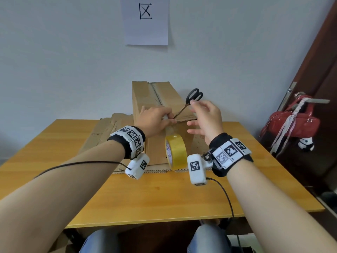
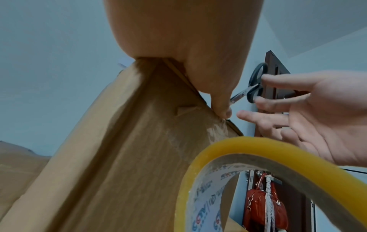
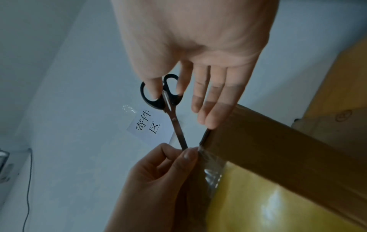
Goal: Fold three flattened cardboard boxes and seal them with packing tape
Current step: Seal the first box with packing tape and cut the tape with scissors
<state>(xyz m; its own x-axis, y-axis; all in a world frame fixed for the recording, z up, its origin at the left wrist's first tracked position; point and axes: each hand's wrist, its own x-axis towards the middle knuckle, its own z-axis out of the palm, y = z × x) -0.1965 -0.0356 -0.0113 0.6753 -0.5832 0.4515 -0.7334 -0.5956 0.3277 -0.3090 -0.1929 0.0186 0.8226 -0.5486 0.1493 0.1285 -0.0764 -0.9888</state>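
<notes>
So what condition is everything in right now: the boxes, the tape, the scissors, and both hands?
Upright cardboard box: folded up, standing on the table, tape along its top seam.
Flattened boxes: still flat, stacked beside it.
Tape roll: hanging against the box front by its strip.
Tape strip: uncut, stretched over the box edge.
Scissors: blades closed, tip at the strip.
Left hand: pinching the strip at the edge.
Right hand: thumb and finger in the scissor loops.

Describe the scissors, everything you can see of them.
The scissors have two black loop handles, plastic by the look, and slim metal blades joined at a small pivot. They are held in the air, handles up and away, blades closed or nearly so, slanting down toward the near top edge of the cardboard box. The right hand grips the handles; the left hand pinches at the tips.
</notes>
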